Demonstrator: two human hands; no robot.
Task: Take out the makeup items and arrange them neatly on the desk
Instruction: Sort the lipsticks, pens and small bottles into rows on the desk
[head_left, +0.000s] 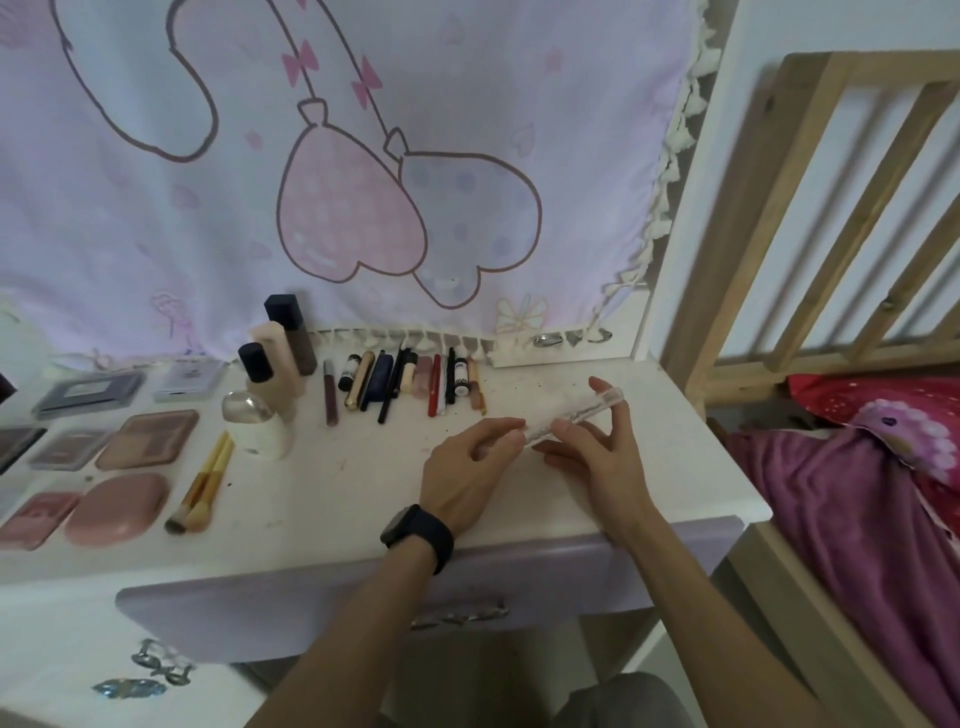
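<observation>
**Clear tube held in both hands, right part of desk**

My left hand, wearing a black wristband, is pinching the near end of a clear plastic tube with curled fingertips. My right hand is gripping the same tube farther along. The tube is slanting low over the white desk top; I cannot tell whether it is touching. Beyond it, a row of slim pencils and tubes is lying side by side below a pink cartoon-printed cloth.
</observation>
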